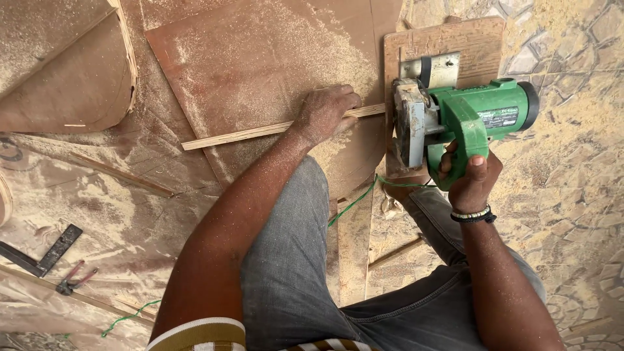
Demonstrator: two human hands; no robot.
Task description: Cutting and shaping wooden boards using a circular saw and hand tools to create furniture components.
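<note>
Nearest the camera, the person's knees in grey jeans [292,273] fill the bottom of the view, crouched over a floor thick with sawdust. The right hand [469,174] is closed around the handle of a green handheld circular saw [465,117], thumb up along the grip; a beaded bracelet [473,215] sits on that wrist. The saw's green cord [354,201] trails back between the knees.

The left hand [325,114] lies to the left of the saw, fingers curled and pressing down on a thin pale wood strip [240,135], pinning it flat. The strip runs from well left of that hand, under it, and on to the saw's metal guard [409,120], where its right end meets the tool. It lies on a reddish-brown plywood sheet [260,58].

As a judgement, the cut at the strip's right end is in hand: the strip looks whole along its visible length, and the heavy sawdust suggests much sawing is already done here.

A dark rectangular label [499,117] with pale print sits on the saw's motor housing, beyond the right hand. The saw rests on a small plywood board [481,39].

Farther left of the left hand lie red-handled pliers [73,278] and a dark try square [39,253] on the floor, and a curved board [71,71] beyond them.
</note>
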